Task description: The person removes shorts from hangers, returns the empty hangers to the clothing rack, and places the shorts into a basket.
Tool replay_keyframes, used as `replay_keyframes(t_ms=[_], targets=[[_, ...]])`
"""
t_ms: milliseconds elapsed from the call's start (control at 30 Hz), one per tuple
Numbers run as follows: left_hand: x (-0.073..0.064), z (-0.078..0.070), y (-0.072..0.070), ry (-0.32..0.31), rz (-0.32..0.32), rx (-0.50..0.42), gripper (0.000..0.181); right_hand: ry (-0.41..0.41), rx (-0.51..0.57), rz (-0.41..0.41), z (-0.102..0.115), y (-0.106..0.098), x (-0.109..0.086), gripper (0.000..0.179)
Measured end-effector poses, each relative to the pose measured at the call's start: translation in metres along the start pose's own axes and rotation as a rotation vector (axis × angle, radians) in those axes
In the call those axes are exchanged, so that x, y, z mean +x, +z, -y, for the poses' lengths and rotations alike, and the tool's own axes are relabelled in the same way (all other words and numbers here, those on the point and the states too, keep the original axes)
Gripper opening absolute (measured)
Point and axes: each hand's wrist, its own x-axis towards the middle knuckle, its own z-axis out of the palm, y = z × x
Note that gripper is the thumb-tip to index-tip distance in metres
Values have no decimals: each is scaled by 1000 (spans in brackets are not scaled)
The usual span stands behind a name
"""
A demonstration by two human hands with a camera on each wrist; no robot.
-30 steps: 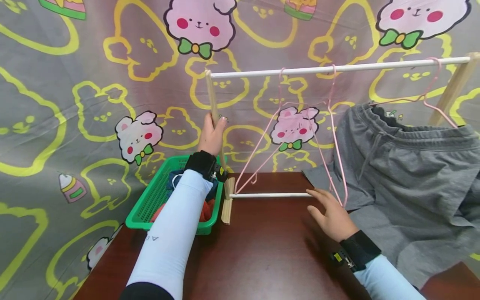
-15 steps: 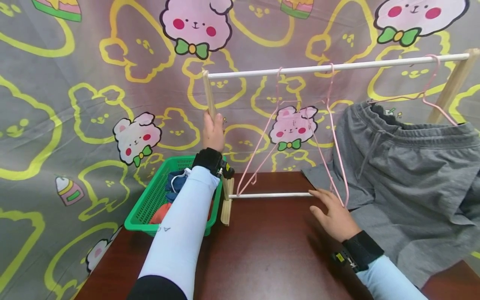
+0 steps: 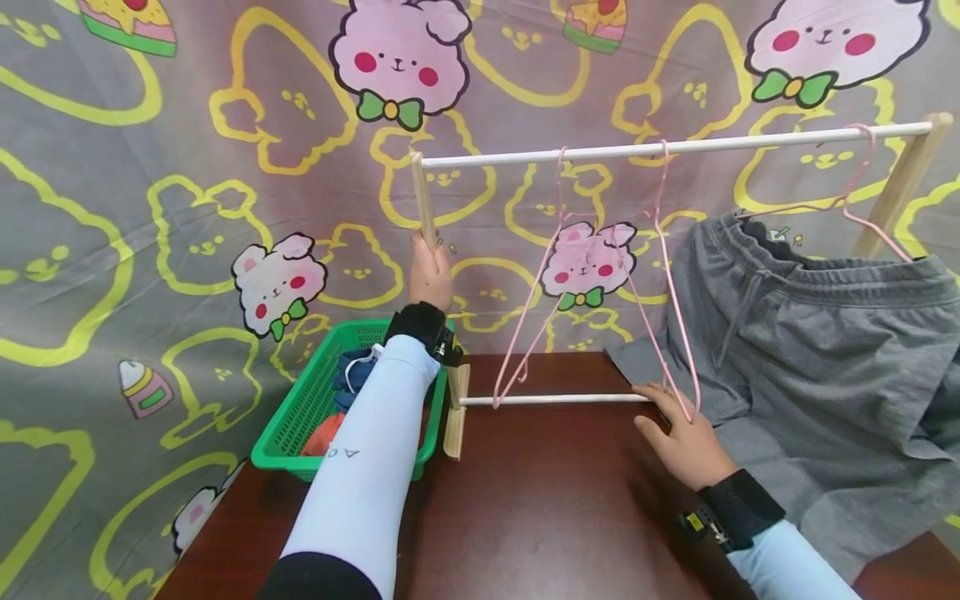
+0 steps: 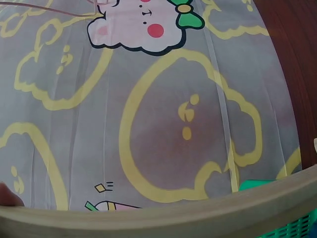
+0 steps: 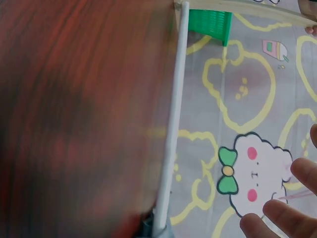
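My left hand (image 3: 431, 271) grips the left wooden post (image 3: 422, 196) of a clothes rack. In the left wrist view that post (image 4: 148, 223) crosses the bottom, a fingertip (image 4: 9, 196) beside it. Two pink hangers (image 3: 677, 312) hang bare from the white top rail (image 3: 525, 157). My right hand (image 3: 686, 446), fingers extended and apart, is by the lower corner of the nearer hanger, which passes in front of it; contact cannot be told. Its fingertips (image 3: 645, 390) are near the lower white bar (image 3: 551, 400). Grey drawstring shorts (image 3: 840, 333) hang on another pink hanger (image 3: 870, 217).
Left of the rack stands a green basket (image 3: 288, 429) holding dark blue (image 3: 358, 371) and orange (image 3: 324, 435) cloth. The shorts drape onto the brown table (image 3: 525, 517) at right. A patterned curtain (image 3: 202, 100) hangs close behind the rack.
The bare hangers' lower corners have swung a little to the right. My right hand has shifted slightly right. The left hand still grips the post, its forearm moved rightward.
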Motion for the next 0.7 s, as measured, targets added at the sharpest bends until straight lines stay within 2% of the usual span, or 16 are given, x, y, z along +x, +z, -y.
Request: replay_keyframes(t_ms=[167,300,467,700], targets=[[-1,-3,3,-29,23,-7,36,-51,-5,-109,-5,-20,0,42],[-2,-6,6,-43,33,-22,36,-27,-30,-161,-9,-47,2,42],[-4,-7,10,-50,45,-30,34,21,-68,-185,-12,-83,2,43],[-10,-4,13,-39,38,-59,33,26,-160,-244,-3,-128,9,46]])
